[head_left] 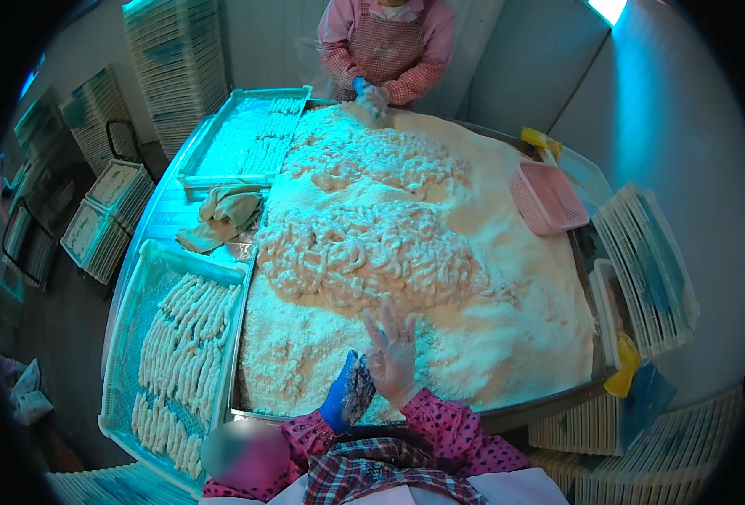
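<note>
My left hand [349,393], in a blue glove, is at the near edge of a wide bed of pale crumbs [507,337]. It is open, with its crumb-coated palm turned toward my other hand and its fingers stretched up. Close beside it is my right hand [392,353] in a translucent glove, open with its fingers spread and nothing visible in it. Whether the two palms touch, I cannot tell. Beyond them lies a heap of crumb-coated strips [364,252], with a second strip pile [381,156] farther away.
At the left, a mesh tray [231,278] holds rows of coated strips; a farther tray [189,179] holds more. A crumpled cloth [225,210] lies between them. A pink basket [549,199] stands at the right, near stacked trays [646,269]. Opposite, a gloved person [387,50] works.
</note>
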Tool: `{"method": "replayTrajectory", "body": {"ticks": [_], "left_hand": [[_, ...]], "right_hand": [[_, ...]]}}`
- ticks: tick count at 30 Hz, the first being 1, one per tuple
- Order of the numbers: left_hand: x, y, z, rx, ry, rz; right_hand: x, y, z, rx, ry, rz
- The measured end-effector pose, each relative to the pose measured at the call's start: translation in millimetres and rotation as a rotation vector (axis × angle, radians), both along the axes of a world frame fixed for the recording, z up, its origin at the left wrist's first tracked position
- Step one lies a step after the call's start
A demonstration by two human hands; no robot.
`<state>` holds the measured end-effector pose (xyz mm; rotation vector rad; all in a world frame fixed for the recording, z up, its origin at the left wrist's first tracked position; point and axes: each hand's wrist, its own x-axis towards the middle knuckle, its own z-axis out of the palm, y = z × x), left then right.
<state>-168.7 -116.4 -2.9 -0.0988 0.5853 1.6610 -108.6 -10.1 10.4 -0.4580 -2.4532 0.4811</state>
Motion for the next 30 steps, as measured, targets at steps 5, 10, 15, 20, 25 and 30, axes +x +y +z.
{"method": "replayTrajectory", "body": {"ticks": [5, 10, 15, 20, 25, 30], "left_hand": [[1, -1, -3, -0.1, -0.098, 0.067], [5, -4, -10, -0.006, 0.065, 0.022], [-11, 0, -12, 0.037, 0.038, 0.104], [26, 47, 37, 0.275, -0.671, 0.999], [-30, -41, -81, -0.202, -0.029, 0.19], [-56, -74, -45, -0.11, -0.098, 0.368]], "right_hand": [[2, -43, 6, -0.123, -0.043, 0.49], [-1, -26, -5, -0.211, -0.015, 0.18], [12, -20, 16, -0.391, 0.206, 0.153], [0, -36, 0, -0.535, 0.174, 0.484], [-26, -7, -2, -0.522, 0.21, 0.143], [-75, 50, -30, 0.083, -0.115, -0.047]]}}
